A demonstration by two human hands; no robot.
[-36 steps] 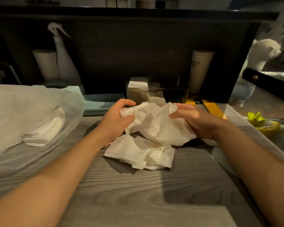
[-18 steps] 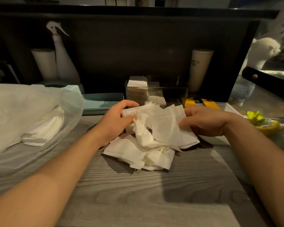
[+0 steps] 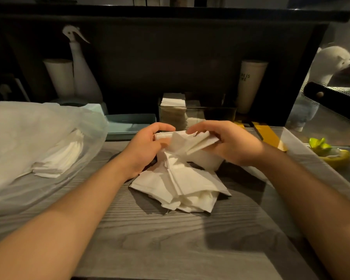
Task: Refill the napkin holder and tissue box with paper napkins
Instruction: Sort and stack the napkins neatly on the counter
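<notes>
A bunch of white paper napkins point(image 3: 187, 143) is lifted a little above the grey wooden table point(image 3: 170, 239). My left hand point(image 3: 144, 149) grips its left end and my right hand point(image 3: 228, 144) grips its right end. Below them a loose, rumpled pile of napkins point(image 3: 182, 186) lies on the table. Behind my hands stands a clear napkin holder point(image 3: 197, 117) with a short stack of napkins point(image 3: 173, 101) at its left side. At the left, a clear plastic bag point(image 3: 28, 142) holds a flat stack of napkins point(image 3: 59, 158).
A teal tray point(image 3: 129, 123) sits behind the bag. A spray bottle point(image 3: 83, 69) and paper cups point(image 3: 60, 77) stand at the back left, a tall cup point(image 3: 249, 83) at the back right. Lime pieces point(image 3: 321, 145) lie at the right edge beside a white figurine point(image 3: 327, 65).
My right hand has moved left and closed on the napkins. Both hands have drawn the spread sheets together into a tighter bunch, raised off the pile.
</notes>
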